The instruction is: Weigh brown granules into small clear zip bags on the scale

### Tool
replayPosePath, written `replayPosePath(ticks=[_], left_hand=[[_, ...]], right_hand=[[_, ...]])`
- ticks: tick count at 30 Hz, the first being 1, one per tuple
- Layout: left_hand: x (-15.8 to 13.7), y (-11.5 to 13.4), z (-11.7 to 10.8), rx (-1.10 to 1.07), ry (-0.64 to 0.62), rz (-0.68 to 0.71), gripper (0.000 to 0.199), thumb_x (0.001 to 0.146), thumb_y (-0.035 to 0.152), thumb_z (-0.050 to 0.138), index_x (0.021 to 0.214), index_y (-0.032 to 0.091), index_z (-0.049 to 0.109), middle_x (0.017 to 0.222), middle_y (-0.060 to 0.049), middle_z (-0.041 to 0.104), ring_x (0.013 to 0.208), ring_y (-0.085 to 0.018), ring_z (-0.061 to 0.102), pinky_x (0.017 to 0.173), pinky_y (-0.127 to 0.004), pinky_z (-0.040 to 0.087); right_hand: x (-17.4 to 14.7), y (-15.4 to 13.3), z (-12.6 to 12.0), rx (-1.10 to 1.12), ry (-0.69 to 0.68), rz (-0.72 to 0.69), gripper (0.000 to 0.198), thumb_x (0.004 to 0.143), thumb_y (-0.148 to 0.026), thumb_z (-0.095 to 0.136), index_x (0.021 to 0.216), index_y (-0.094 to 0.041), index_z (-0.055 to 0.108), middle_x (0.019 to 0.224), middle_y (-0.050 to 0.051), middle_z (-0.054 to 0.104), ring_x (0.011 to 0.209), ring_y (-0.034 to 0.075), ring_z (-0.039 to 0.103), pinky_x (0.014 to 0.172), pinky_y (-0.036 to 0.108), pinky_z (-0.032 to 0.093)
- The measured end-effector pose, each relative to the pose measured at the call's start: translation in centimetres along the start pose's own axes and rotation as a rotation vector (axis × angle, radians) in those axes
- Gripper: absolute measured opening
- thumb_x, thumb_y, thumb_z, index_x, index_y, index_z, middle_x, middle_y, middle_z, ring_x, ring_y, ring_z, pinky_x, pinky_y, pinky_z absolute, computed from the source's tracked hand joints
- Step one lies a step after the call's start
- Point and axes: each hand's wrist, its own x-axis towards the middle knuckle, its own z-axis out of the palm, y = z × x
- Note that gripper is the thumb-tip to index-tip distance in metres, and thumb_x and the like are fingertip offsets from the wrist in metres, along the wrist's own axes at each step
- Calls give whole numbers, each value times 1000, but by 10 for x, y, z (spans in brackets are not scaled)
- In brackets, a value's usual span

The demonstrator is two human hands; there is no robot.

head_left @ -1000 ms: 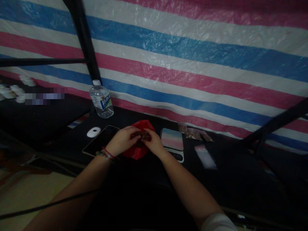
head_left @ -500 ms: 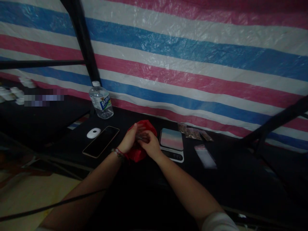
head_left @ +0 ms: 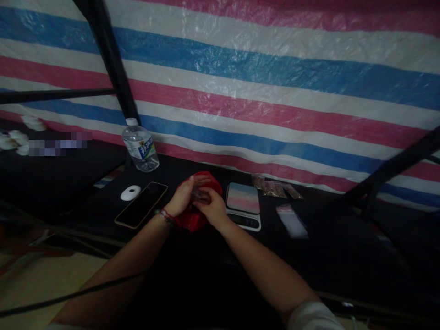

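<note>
A red bag point(head_left: 196, 221), its mouth wide, sits on the black table below my two hands. My left hand point(head_left: 183, 197), a beaded bracelet at its wrist, curves over the bag with its fingers reaching right. My right hand point(head_left: 213, 206) meets it from the other side, fingers bent and pressed together. Between them is something small, greyish and partly see-through; dimness and the fingers hide what it is. Close to my right hand lies a white digital scale point(head_left: 252, 222) with a pastel-coloured tray point(head_left: 243, 198) on it.
Right of the scale lie several small bags of brown bits point(head_left: 274, 189) and a stack of clear zip bags point(head_left: 291, 221). To the left are a phone point(head_left: 140, 205), a white oval case point(head_left: 130, 193) and a clear plastic bottle point(head_left: 140, 149). A striped tarp point(head_left: 257, 105) hangs behind.
The view has shifted slightly, so things sit a little further left. Both hands stay together over the red bag, with small finger movements around the thing between them.
</note>
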Motion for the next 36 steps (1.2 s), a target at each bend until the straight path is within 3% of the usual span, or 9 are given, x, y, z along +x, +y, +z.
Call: replayPosePath(ticks=[4, 9, 17, 20, 24, 30, 36], left_hand=[[1, 4, 3, -7, 14, 29, 64, 80, 68, 47, 111, 14, 65, 117, -15, 65, 113, -31, 58, 94, -43, 46], [2, 3, 7, -128, 177, 2, 63, 81, 68, 45, 101, 12, 65, 108, -15, 67, 106, -29, 61, 95, -43, 44], [-4, 6, 9, -359, 294, -103, 54, 88, 58, 35, 94, 11, 62, 98, -14, 67, 89, -23, 65, 82, -38, 51], [-6, 6, 10, -411, 344, -99, 50, 89, 56, 35, 94, 13, 60, 96, -13, 67, 85, -21, 65, 79, -36, 52], [-8, 5, 11, -500, 422, -68, 47, 90, 52, 33, 88, 14, 59, 90, -11, 66, 86, -20, 65, 83, -35, 51], [-11, 5, 12, -553, 427, -55, 43, 89, 50, 34, 84, 15, 58, 86, -9, 65, 84, -20, 65, 80, -35, 52], [-12, 4, 10, -559, 448, -86, 39, 87, 49, 35, 83, 17, 56, 85, -8, 64, 81, -20, 65, 75, -35, 53]], right_hand=[[1, 0, 0, -11, 10, -23, 40, 63, -17, 72, 100, -20, 59, 103, 5, 67, 88, 18, 68, 85, 34, 53], [4, -1, -4, -11, 60, -27, 35, 67, -20, 69, 100, -21, 56, 100, 4, 68, 89, 16, 67, 85, 31, 53], [4, -5, -5, -82, -42, -52, 40, 65, -22, 72, 103, -23, 61, 102, 2, 66, 77, 14, 63, 76, 30, 53], [3, -4, -5, -84, -57, -42, 44, 64, -21, 73, 106, -24, 60, 98, 1, 65, 74, 13, 61, 72, 27, 53], [1, -5, -4, -141, -45, -91, 35, 66, -19, 72, 99, -23, 62, 89, 0, 63, 71, 13, 58, 69, 26, 51], [-1, -13, -7, -255, -57, -233, 36, 71, -18, 71, 105, -27, 66, 102, 2, 61, 85, 16, 57, 79, 30, 49], [-2, -17, -6, -283, -68, -169, 33, 72, -23, 71, 104, -25, 64, 99, 3, 62, 82, 16, 58, 76, 29, 49]])
